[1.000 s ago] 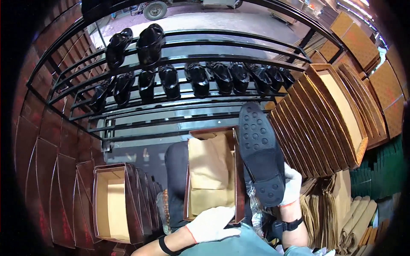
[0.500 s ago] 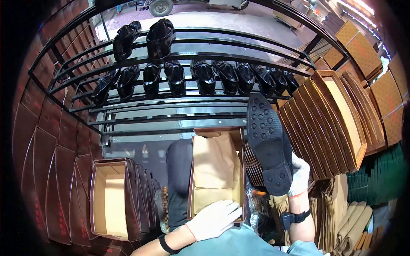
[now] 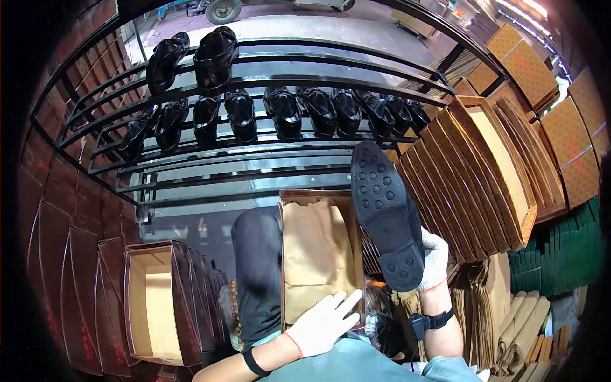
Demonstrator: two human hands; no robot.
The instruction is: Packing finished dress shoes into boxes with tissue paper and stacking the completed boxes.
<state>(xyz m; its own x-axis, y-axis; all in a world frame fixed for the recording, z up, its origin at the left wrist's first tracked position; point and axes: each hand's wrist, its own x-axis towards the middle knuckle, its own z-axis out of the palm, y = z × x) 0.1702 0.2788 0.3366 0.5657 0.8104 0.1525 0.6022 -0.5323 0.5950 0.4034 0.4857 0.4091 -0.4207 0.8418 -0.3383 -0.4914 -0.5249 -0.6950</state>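
Observation:
My right hand [image 3: 435,260], in a white glove, holds a black shoe [image 3: 388,213] sole-up, its studded sole facing me, just right of an open brown shoe box [image 3: 322,194]. Tan wrapping paper [image 3: 315,254] lines the box. My left hand [image 3: 323,321], also gloved, rests flat on the near edge of the box with fingers spread. The box lies on my lap beside my dark trouser leg [image 3: 256,267].
A black metal rack [image 3: 254,83] ahead carries several glossy black shoes [image 3: 283,111]. Stacks of open brown boxes [image 3: 490,159] stand at the right, another open box [image 3: 149,299] at the left. Folded paper bags [image 3: 509,318] lie low right.
My right hand has shifted the black shoe slightly right and down beside the box. My left hand has slid further onto the box's near edge.

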